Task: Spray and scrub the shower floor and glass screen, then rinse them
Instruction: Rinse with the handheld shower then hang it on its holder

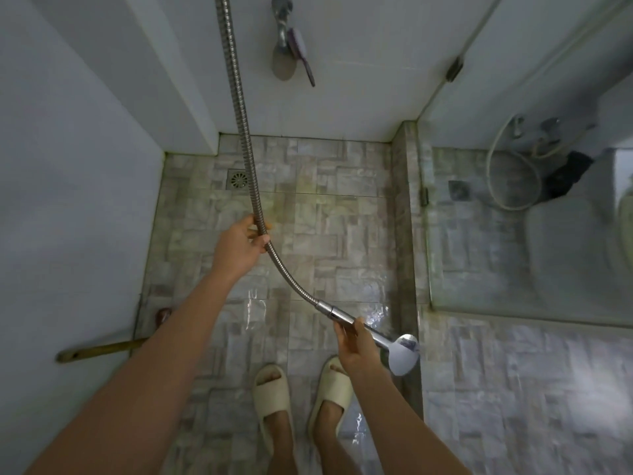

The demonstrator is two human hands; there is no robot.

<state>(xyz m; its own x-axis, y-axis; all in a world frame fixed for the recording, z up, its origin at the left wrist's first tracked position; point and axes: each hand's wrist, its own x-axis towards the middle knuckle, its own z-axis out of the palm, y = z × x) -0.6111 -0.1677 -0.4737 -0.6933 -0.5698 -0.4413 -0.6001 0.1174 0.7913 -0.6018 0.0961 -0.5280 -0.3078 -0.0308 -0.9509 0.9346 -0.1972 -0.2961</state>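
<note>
— Gripping what, the left hand [239, 240]?

— The metal hose [241, 132]. Its fingers and thumb are curled round it above the middle of the shower floor [325, 217]. The hose drops from the top of the view, crosses in front of the drain [238, 180] in the floor's far left corner, and bends to the right just below that hand.

— And the right hand [352, 344]?

— It is wrapped round the chrome handle of the shower head [404, 354]. The head sticks out beyond the hand, over the kerb [406, 217] on the floor's right edge, toward the near end. Whether water is coming out of it, I cannot tell.

— Where is the glass screen?

— The glass screen [513, 234] stands along that same right edge, running forward from the far wall. Its near end stops short of the shower head. A pale looped hose and a dark cloth show through it.

— How does the floor look?

— The tiles have a stone pattern and shine wet toward the near edge. Two feet in cream slippers [272, 389] stand side by side there, just beside the right hand.

— Anything else?

— A tap [281, 25] is on the far wall, with a purple brush [303, 56] against it. A brownish long handle [99, 351] lies by the left wall, near the floor's near left corner.
</note>
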